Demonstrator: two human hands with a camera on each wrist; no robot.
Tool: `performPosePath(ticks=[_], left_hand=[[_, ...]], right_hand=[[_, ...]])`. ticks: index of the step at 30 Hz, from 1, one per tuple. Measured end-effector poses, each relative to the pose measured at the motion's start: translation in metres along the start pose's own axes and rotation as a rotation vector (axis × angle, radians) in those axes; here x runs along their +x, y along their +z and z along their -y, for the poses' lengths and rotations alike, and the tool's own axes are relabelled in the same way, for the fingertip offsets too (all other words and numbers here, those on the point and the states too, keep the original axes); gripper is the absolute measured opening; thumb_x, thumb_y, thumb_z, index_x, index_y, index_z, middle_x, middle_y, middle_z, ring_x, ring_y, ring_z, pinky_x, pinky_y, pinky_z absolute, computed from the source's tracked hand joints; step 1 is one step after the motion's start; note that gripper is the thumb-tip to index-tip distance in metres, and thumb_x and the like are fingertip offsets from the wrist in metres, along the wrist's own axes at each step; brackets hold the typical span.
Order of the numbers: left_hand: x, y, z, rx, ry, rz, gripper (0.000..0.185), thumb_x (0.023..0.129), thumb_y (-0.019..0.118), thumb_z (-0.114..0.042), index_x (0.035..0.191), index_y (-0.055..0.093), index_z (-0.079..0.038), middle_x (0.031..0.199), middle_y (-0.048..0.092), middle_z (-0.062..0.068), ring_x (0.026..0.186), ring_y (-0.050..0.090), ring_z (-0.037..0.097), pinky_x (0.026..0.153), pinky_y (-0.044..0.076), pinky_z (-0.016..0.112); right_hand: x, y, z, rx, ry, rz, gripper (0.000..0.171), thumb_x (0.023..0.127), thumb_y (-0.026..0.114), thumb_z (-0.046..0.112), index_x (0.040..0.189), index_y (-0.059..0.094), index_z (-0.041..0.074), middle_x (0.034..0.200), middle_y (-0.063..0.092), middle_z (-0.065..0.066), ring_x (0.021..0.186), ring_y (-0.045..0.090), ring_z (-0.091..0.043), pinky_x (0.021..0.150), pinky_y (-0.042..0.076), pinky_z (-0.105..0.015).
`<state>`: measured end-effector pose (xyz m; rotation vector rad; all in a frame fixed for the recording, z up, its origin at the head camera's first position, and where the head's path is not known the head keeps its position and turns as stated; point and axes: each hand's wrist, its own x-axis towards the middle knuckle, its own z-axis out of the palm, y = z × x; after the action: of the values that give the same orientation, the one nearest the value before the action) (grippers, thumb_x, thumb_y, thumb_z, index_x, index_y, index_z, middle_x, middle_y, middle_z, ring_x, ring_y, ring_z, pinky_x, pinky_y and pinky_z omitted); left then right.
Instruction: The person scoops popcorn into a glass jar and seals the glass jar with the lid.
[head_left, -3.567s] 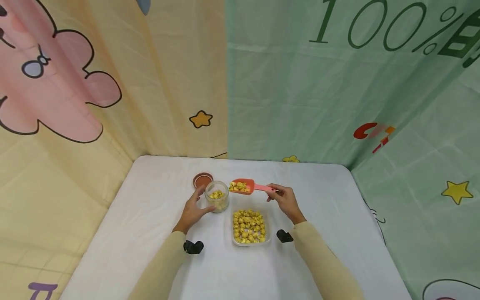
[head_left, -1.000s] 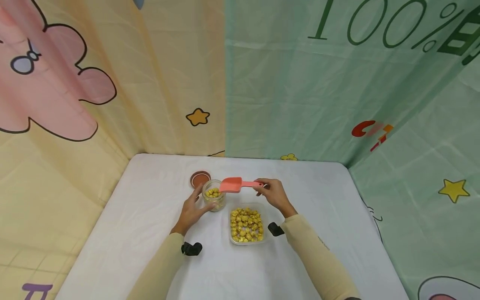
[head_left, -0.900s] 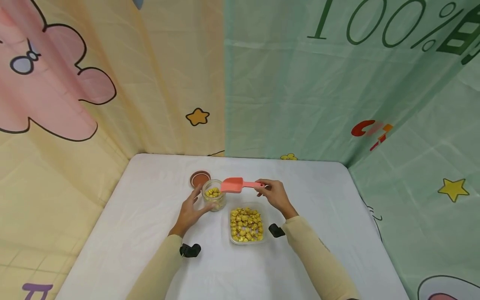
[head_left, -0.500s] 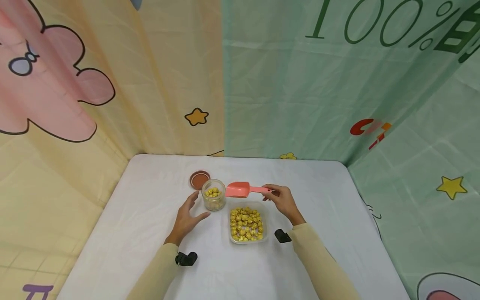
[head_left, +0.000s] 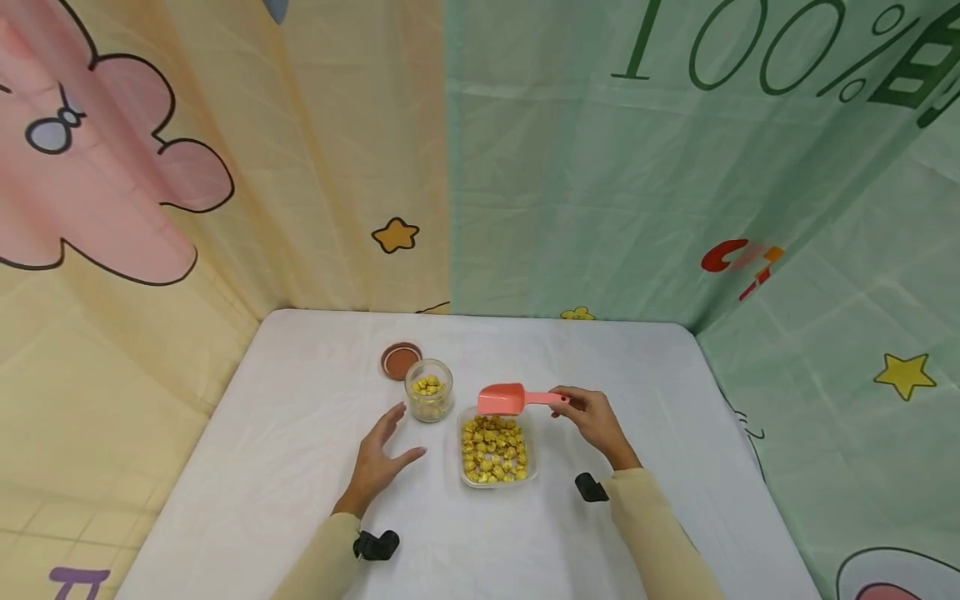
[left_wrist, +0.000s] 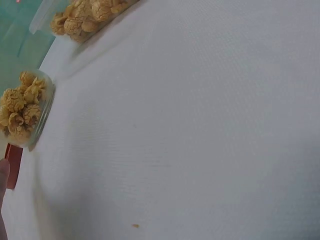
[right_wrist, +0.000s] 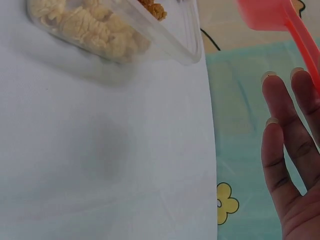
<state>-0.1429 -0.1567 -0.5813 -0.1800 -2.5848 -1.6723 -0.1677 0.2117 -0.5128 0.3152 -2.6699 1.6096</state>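
My right hand (head_left: pixel 592 418) pinches the handle of a pink scoop (head_left: pixel 501 400), whose bowl looks bare and hangs over the far edge of a clear plastic container (head_left: pixel 536 454). Yellow popcorn (head_left: pixel 492 450) fills most of that container. With thumb and fingers spread, my left hand (head_left: pixel 375 467) is apart from everything, just in front of a glass jar (head_left: pixel 430 408). The jar stands upright without a lid and has popcorn inside. In the right wrist view, part of the scoop (right_wrist: pixel 265 12) shows above my fingers (right_wrist: pixel 277 100).
A round brown lid (head_left: pixel 401 360) lies on the table behind the jar, to its left. A white cloth covers the table (head_left: pixel 315 400). Printed curtains (head_left: pixel 562 192) hang at the back and sides. A small crumb (left_wrist: pixel 135 225) lies on the cloth.
Popcorn in the scoop earlier is gone from it. My left hand has let go of the jar and drawn back towards me. The scoop has moved right and nearer, from the jar to the container.
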Motion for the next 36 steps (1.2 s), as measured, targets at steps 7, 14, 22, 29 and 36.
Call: performPosePath(ticks=[7, 14, 22, 29, 36], left_hand=[[-0.009, 0.011, -0.001, 0.017, -0.004, 0.038, 0.083, 0.071, 0.086, -0.016, 0.142, 0.044, -0.006, 0.146, 0.045, 0.013, 0.135, 0.04, 0.034, 0.11, 0.036, 0.048], [-0.016, 0.026, -0.003, 0.018, -0.048, 0.092, 0.087, 0.069, 0.088, -0.02, 0.144, 0.044, -0.01, 0.148, 0.044, 0.011, 0.136, 0.038, 0.036, 0.11, 0.035, 0.052], [-0.023, 0.041, -0.001, -0.008, -0.066, 0.146, 0.099, 0.065, 0.09, -0.025, 0.148, 0.038, -0.014, 0.15, 0.041, 0.009, 0.139, 0.035, 0.03, 0.114, 0.03, 0.049], [-0.023, 0.052, -0.003, -0.039, -0.049, 0.212, 0.107, 0.062, 0.091, -0.03, 0.15, 0.033, -0.011, 0.153, 0.036, 0.01, 0.14, 0.033, 0.031, 0.113, 0.03, 0.047], [-0.019, 0.061, -0.001, -0.032, -0.027, 0.273, 0.113, 0.06, 0.092, -0.028, 0.152, 0.027, -0.008, 0.155, 0.032, 0.011, 0.139, 0.034, 0.031, 0.111, 0.033, 0.043]], right_hand=[[-0.011, -0.008, -0.007, -0.06, -0.008, -0.015, 0.02, 0.091, 0.066, 0.015, 0.107, 0.071, 0.005, 0.079, 0.07, -0.003, 0.078, 0.064, -0.041, 0.063, 0.043, -0.027], [-0.021, -0.014, -0.011, -0.121, -0.019, -0.027, 0.02, 0.089, 0.068, 0.012, 0.107, 0.071, 0.004, 0.082, 0.069, -0.003, 0.076, 0.066, -0.027, 0.067, 0.051, -0.028], [-0.026, -0.016, -0.011, -0.177, -0.104, -0.021, 0.018, 0.084, 0.071, 0.005, 0.102, 0.072, 0.003, 0.08, 0.068, -0.002, 0.071, 0.065, -0.022, 0.06, 0.052, -0.025], [-0.025, -0.013, -0.001, -0.274, -0.132, 0.009, 0.016, 0.083, 0.073, 0.008, 0.099, 0.073, 0.004, 0.081, 0.067, 0.003, 0.068, 0.057, -0.01, 0.059, 0.052, -0.026], [-0.022, -0.009, 0.014, -0.403, -0.114, 0.085, 0.01, 0.083, 0.074, 0.009, 0.092, 0.073, 0.007, 0.074, 0.059, 0.008, 0.068, 0.052, -0.009, 0.061, 0.05, -0.024]])
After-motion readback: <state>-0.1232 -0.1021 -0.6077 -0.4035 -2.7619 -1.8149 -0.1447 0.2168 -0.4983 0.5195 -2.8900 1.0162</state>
